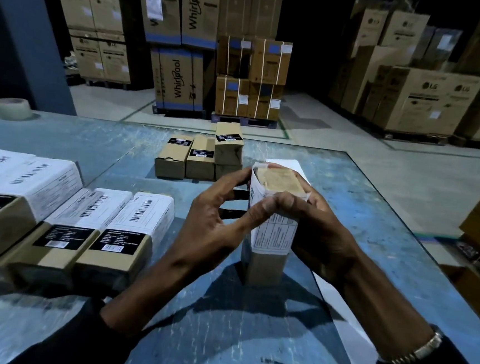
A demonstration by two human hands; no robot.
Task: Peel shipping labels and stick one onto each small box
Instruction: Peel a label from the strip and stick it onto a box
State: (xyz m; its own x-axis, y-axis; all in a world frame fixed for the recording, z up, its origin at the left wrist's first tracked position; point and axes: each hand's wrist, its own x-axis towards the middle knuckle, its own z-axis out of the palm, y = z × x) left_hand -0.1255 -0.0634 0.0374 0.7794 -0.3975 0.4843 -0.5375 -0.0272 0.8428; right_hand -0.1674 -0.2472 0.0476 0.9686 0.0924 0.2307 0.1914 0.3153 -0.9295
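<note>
The print on the white paper shipping label [275,231] is too blurred to read, and the right hand [320,232] hides the far side of the upright brown cardboard box [266,264] on the scuffed blue table [220,325]. Both hands grip that box near its top, left hand [215,223] with its thumb pressing the label wrapped over the top edge. Labelled boxes [124,229] lie left; three unlabelled boxes [200,158] sit farther away.
</note>
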